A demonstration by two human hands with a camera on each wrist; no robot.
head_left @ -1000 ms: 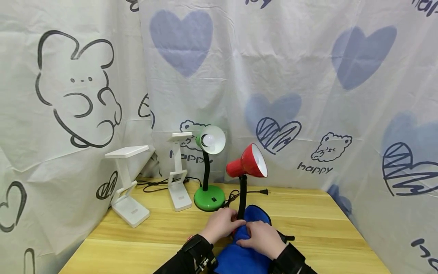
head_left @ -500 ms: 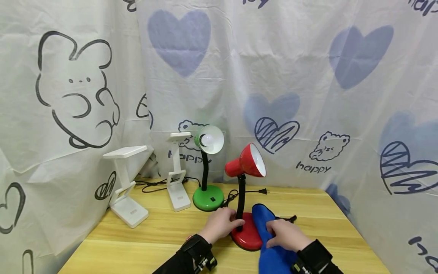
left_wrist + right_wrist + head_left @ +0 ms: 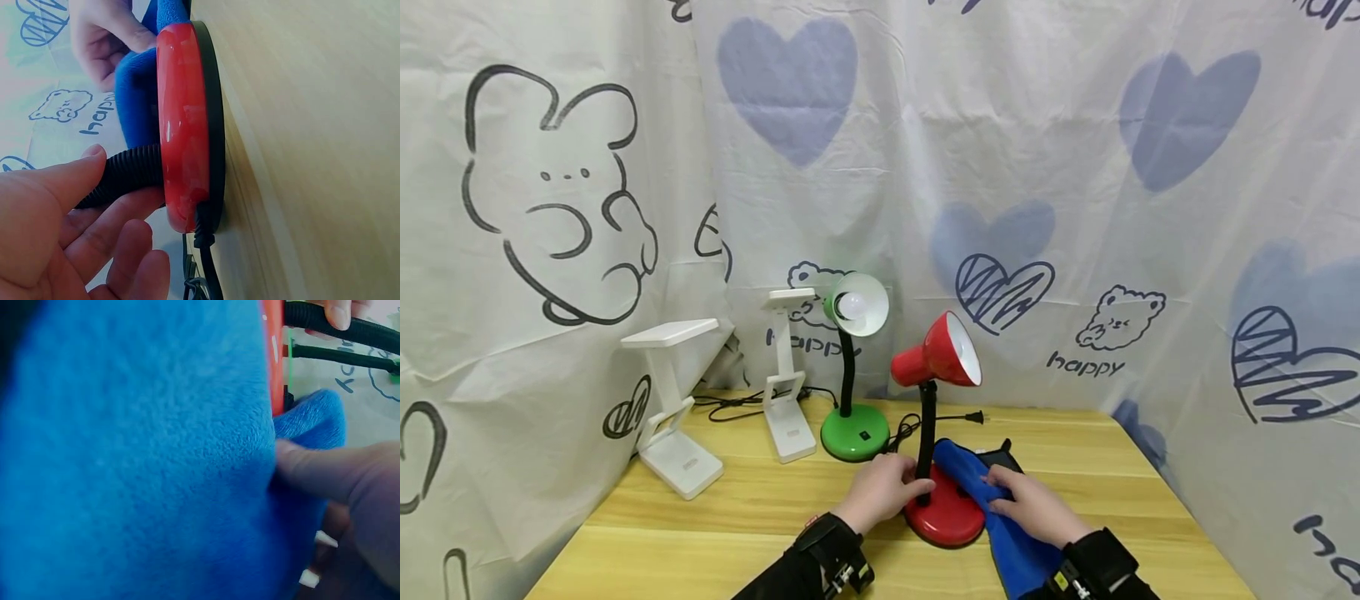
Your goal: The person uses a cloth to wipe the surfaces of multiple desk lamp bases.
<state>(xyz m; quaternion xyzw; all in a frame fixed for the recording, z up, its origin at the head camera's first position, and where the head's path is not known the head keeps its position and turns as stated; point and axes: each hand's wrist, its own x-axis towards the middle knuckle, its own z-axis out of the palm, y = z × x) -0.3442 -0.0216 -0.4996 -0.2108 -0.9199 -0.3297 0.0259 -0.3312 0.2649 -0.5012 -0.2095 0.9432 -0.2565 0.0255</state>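
A red desk lamp stands upright on the table, its round red base resting on the wood. My left hand grips the black ribbed gooseneck low down, thumb on one side and fingers on the other. With thumb and fingers, my right hand pinches a fuzzy blue cloth. The cloth lies against the right side of the base and hangs down toward the table's front. In the right wrist view the cloth fills most of the picture, and the thumb presses into it beside the red base.
A green desk lamp stands behind on the left. Further left are two white folding lamps. Black cords and a plug lie behind the red lamp. A dark flat item shows beyond the cloth. A printed curtain hangs around the wooden table.
My right hand has drawn the blue cloth off the front of the base toward the right, then slightly back along its right side. My left hand keeps its hold on the gooseneck.
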